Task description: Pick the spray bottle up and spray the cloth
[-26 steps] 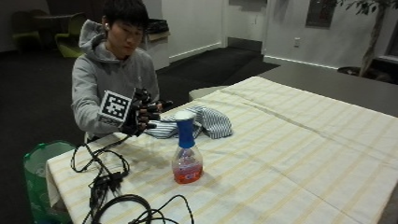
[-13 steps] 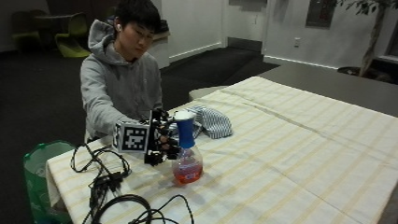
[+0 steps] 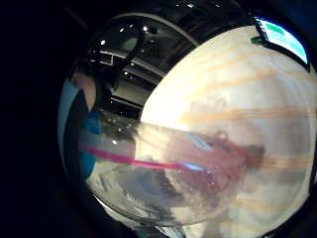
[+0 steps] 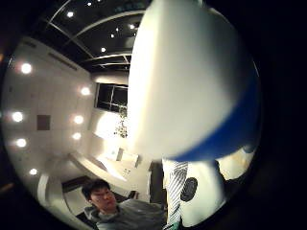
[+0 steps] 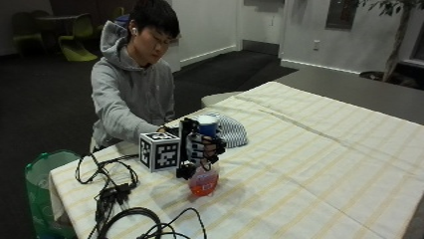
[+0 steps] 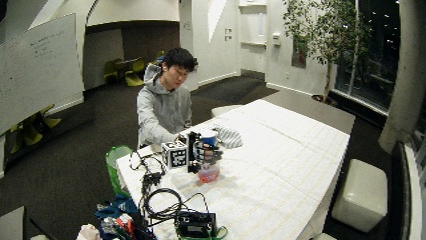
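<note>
Black-gloved, the person's right hand is wrapped around the neck of a clear plastic spray bottle with reddish-orange liquid and a blue-and-white trigger head, fingers curled round it just below the head. The bottle stands upright on the table covered with a pale cream cloth with thin yellow stripes, near the edge where the person sits, its base touching the tablecloth. Just behind the bottle, toward the person, lies a crumpled blue-and-white striped cloth, apart from the bottle. In the little finger side palm view the bottle's clear body and its pink dip tube fill much of the picture, lying close against the palm with the striped tablecloth beyond. The thumb side palm view is largely taken up by the white and blue spray head, with the striped cloth visible past it. A tangle of black cables lies on the table beside the hand, and a green bin stands at the table's corner.
</note>
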Available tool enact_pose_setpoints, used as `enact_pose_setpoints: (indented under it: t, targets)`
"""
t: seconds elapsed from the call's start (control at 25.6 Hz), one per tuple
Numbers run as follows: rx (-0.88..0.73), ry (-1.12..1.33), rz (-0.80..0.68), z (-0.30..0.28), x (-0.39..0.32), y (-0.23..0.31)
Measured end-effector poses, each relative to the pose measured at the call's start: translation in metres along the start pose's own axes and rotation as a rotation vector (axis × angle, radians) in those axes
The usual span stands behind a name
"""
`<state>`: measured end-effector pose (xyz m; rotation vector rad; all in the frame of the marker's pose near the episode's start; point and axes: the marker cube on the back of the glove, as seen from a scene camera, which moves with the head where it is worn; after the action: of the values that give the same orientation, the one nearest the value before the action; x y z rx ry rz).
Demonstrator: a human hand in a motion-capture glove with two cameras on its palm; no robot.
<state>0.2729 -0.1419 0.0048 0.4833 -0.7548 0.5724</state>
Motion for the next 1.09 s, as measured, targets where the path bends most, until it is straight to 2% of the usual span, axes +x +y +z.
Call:
enact_pose_setpoints:
  t: [0.12,0.35,0.63,0.74,0.94,1.09]
  targets:
    - [-0.108,0.095,0.007,0.017,-0.009,-0.004]
    - [-0.388,0.444,-0.03,0.058,-0.031,0.003]
    - [-0.599,0.794,-0.147,0.085,-0.078,0.041]
    - [-0.637,0.928,-0.233,0.088,-0.114,0.061]
    - [-0.606,1.074,-0.362,0.085,-0.169,0.084]
    - [-0.569,1.185,-0.419,0.089,-0.179,0.1]
